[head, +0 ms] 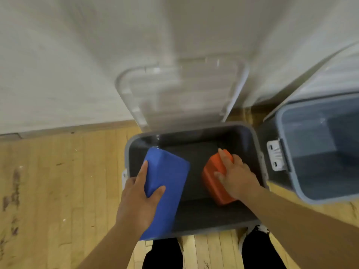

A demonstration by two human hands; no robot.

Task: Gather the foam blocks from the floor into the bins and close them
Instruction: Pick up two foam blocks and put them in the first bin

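Observation:
A grey bin (194,128) stands open on the wood floor right in front of me, its clear lid (180,94) tipped back against the wall. My left hand (139,199) grips a blue foam block (167,183) over the bin's left side, thumb on top and fingers round its edge. My right hand (236,177) holds an orange foam block (215,175) lower inside the bin, on its right side. A second grey bin (281,133) stands open to the right, its inside showing no blocks.
A white wall (58,65) rises close behind the bins. Wood floor (58,191) stretches to the left. My two legs in dark trousers (165,255) stand just before the near rim. A white latch (275,155) hangs on the second bin's side.

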